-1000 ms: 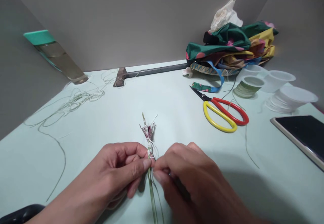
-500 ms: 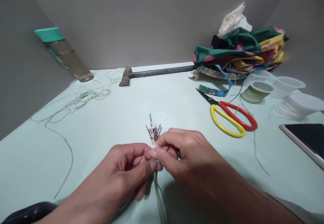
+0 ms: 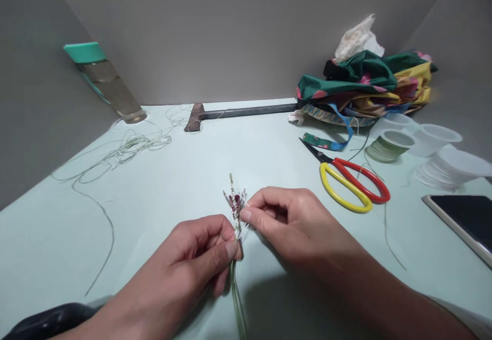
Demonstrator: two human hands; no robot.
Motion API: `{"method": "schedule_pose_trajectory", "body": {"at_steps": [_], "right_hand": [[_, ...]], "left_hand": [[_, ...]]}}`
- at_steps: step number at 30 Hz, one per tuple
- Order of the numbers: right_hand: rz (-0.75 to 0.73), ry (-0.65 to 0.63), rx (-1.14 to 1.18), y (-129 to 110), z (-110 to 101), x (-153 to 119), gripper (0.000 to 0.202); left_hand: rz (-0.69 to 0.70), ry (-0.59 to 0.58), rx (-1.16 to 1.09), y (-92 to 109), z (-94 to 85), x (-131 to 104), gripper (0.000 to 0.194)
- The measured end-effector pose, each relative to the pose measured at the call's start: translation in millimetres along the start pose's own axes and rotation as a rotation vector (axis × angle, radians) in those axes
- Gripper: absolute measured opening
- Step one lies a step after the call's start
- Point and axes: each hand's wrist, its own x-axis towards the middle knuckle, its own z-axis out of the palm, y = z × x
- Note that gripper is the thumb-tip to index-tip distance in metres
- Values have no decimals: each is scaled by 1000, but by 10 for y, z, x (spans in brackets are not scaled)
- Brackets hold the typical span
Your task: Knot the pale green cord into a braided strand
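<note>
Between the thumb and fingers of my left hand (image 3: 207,253) are green cords (image 3: 237,299), which trail down toward the bottom edge. Just above that pinch, a small beaded ornament (image 3: 234,201) with dark red and silvery parts points away from me. White thread is wrapped around the cords near my left fingertips. My right hand (image 3: 282,217) is closed at the ornament's right side, its thumb and index finger pinching white thread (image 3: 244,201).
Red-and-yellow scissors (image 3: 346,181), thread spools (image 3: 390,146) and a phone (image 3: 461,222) lie right. Behind are a hammer (image 3: 246,110) and bundled fabric (image 3: 365,83). Tangled cord (image 3: 130,150) and a bottle (image 3: 111,86) are left; a black object (image 3: 54,322) sits at lower left.
My right hand has moved up and away from my left fingertips, uncovering the white wrapping and more of the ornament. My left hand keeps its pinch. The view has shifted slightly.
</note>
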Motion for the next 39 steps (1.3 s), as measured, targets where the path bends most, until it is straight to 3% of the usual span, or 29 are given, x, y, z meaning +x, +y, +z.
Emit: {"method": "schedule_pose_trajectory", "body": {"at_steps": [5,13,18,24,30,39], "right_hand": [[-9,-11,178,-6,8,41,23],[-333,4,341,170,27,77,19],[-393,62,303,195,38,130,15],[-404,102,255,181,33,147,15],[-445,113,228,139,46,126,15],[-536,180,137,-20,23,161,18]], "left_hand": [[5,78,-43,-41,60,-8,37],[18,118,20,-76,52,-39,39],[-17,77,-103,-120,0,-20,36],[44,109,-137,-97,6,-53,32],[133,188,-66,-42,-36,69,50],[220,195,-9,-20,-44,78,47]]}}
